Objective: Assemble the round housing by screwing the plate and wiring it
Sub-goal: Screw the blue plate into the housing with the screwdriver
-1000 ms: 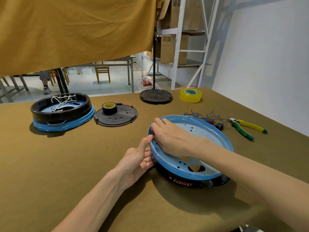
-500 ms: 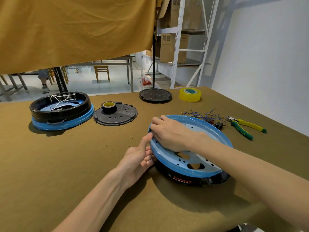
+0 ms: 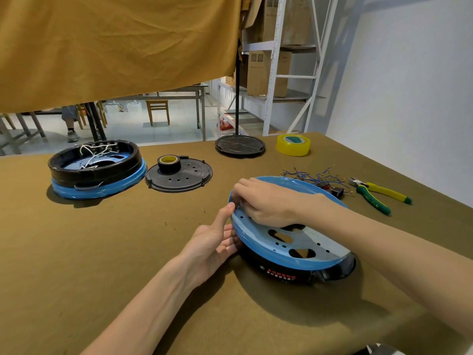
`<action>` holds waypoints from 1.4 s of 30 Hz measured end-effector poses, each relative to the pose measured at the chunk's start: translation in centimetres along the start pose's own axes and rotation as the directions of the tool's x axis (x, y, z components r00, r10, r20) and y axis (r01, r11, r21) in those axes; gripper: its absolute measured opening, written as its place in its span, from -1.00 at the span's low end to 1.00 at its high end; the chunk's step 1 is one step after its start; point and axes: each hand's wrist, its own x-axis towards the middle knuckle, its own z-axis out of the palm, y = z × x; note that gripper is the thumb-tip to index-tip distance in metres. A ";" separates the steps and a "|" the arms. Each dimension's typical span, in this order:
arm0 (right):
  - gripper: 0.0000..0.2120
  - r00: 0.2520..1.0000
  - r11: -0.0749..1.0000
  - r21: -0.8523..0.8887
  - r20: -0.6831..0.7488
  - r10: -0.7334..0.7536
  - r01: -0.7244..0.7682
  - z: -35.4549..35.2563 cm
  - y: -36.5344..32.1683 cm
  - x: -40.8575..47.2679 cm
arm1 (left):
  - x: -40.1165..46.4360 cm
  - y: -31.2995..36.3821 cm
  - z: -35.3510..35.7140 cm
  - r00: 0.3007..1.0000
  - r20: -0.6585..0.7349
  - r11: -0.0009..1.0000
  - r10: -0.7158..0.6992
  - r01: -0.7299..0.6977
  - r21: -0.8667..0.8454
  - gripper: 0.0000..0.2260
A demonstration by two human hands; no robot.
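A round black housing (image 3: 281, 274) lies in front of me with its blue-filmed metal plate (image 3: 314, 248) facing up, tilted with the left rim raised. My left hand (image 3: 213, 242) holds the housing's left edge, thumb up on the rim and fingers underneath. My right hand (image 3: 263, 201) lies over the plate's left rim with its fingers curled on that rim; what the fingertips pinch is hidden. A bundle of blue wires with terminals (image 3: 309, 175) lies just behind the housing.
A second housing (image 3: 97, 170) with white wires inside sits at far left. Beside it a black perforated plate (image 3: 179, 178) carries a black tape roll (image 3: 169, 162). A black stand base (image 3: 240, 146), yellow tape (image 3: 293, 144) and green-yellow pliers (image 3: 378, 194) lie further back and right.
The plate has turned under my hands, bringing its oval cut-outs round toward me. Both hands stay at the left rim.
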 end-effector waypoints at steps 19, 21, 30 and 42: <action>-0.90 0.936 0.930 0.368 -0.317 0.152 -0.026 1.4 0.1 -0.6 | -0.2 0.0 0.2 1.000 0.017 1.000 0.003 -0.003 0.024 -0.44; -0.91 0.939 0.928 0.371 -0.311 0.146 -0.022 1.3 0.1 -0.4 | -0.1 0.1 0.2 1.000 0.007 1.000 0.006 -0.006 0.017 -0.45; -0.92 0.939 0.920 0.388 -0.295 0.176 -0.050 1.7 0.1 -0.1 | 0.0 -0.1 0.4 0.999 -0.036 1.000 0.020 -0.020 0.004 -0.46; -0.93 0.552 0.833 0.470 -0.629 0.547 -0.291 -0.6 4.1 -7.1 | -0.1 0.2 0.1 0.993 -0.108 0.999 0.039 -0.038 0.014 -0.52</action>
